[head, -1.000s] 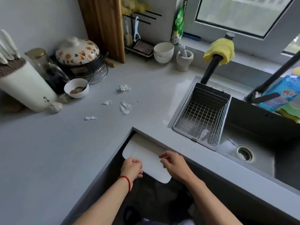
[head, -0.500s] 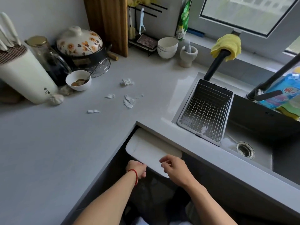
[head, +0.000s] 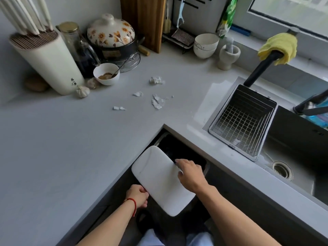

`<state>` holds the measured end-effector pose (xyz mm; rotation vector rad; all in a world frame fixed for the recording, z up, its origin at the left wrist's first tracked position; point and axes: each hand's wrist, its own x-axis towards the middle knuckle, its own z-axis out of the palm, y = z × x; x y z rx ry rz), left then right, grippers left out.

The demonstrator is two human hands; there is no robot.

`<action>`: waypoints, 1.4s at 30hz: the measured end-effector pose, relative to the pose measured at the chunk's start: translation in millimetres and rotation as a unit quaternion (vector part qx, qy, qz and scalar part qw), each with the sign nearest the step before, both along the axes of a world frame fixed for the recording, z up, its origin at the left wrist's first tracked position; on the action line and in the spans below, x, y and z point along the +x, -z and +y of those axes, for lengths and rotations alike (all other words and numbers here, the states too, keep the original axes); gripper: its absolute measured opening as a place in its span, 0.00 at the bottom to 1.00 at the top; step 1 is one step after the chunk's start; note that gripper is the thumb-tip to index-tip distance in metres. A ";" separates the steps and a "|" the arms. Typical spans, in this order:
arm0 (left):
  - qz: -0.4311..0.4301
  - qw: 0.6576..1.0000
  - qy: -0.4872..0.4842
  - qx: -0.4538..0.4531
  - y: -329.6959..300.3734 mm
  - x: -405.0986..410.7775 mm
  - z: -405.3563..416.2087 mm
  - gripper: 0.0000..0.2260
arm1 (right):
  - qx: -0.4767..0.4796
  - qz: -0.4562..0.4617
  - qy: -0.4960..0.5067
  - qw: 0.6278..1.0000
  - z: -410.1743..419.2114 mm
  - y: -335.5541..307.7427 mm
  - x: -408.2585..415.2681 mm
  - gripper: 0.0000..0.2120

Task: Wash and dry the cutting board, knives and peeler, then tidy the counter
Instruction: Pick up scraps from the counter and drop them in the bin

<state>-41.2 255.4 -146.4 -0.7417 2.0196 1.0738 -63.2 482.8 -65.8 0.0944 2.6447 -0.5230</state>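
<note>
I see the big grey tabletop [head: 53, 157] first. It is not tidy yet, I think. White paper scraps [head: 157, 102] lie in the middle of it, well apart from my hands. A small bowl [head: 106, 74] with brown stuff in it sits by the knife block [head: 48, 63].

The sink [head: 292, 151] is on the right. A wire basket [head: 243, 121] sits at its left end. I see no knives or peeler in the sink or the basket. The knives [head: 26, 15] stand in the knife block, so I think they are done. A peeler [head: 180, 14] hangs on the back wall by the rack. I think it is done too.

The white cutting board [head: 159, 180] is below the edge of the tabletop, over a dark open space in the corner. It is tilted. I cannot tell if it is wet or dry. I cannot tell if it is going in or coming out.

My left hand [head: 138, 196] grips the near left edge of the cutting board, fingers curled round it. My right hand [head: 190, 174] rests on the far right edge, and its fingers look curled over it.

What is left, I think: put the cutting board away, pick up the paper scraps and wipe the tabletop.
</note>
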 end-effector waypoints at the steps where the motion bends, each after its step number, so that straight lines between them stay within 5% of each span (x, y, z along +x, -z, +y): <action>1: -0.018 1.000 -0.006 0.003 2.1 4.9 -4.0 0.03 | 0.003 -0.004 -0.018 1.000 -6.5 5.1 4.9 0.23; 4: -0.097 0.993 -0.022 0.066 -1.3 12.7 -8.7 0.06 | 0.012 -0.009 -0.032 0.999 -22.6 17.1 22.4 0.20; 7: -0.158 0.960 -0.135 0.186 -10.1 16.7 -5.6 0.13 | 0.005 -0.013 -0.025 1.000 -36.0 27.8 29.9 0.25; 11: -0.141 0.958 -0.134 0.211 -23.3 8.0 4.7 0.20 | 0.002 -0.016 -0.034 0.999 -39.8 32.1 29.6 0.27; 16: 0.035 0.988 0.004 0.152 -62.9 -31.8 7.7 0.16 | 0.011 -0.019 -0.050 0.999 -33.7 24.5 18.6 0.22; 20: 0.209 0.975 0.034 0.073 -108.9 -92.0 -9.3 0.06 | -0.039 0.079 -0.010 0.996 -30.7 -3.0 -20.4 0.21; 23: 0.288 0.955 0.048 -0.044 -127.1 -144.3 -22.1 0.10 | -0.064 0.136 0.011 0.989 -23.8 -28.0 -69.2 0.20; 29: 0.332 0.923 0.065 -0.183 -123.7 -219.4 -18.1 0.20 | -0.062 0.147 -0.009 0.987 2.6 -48.9 -182.2 0.22; 35: 0.283 0.923 0.011 -0.259 -111.8 -285.4 -7.4 0.10 | -0.043 0.117 -0.091 0.988 19.3 -46.1 -295.9 0.27; 42: 0.325 0.919 -0.001 -0.222 -100.2 -333.4 26.2 0.23 | 0.000 0.119 -0.174 0.978 -1.4 -37.3 -423.0 0.28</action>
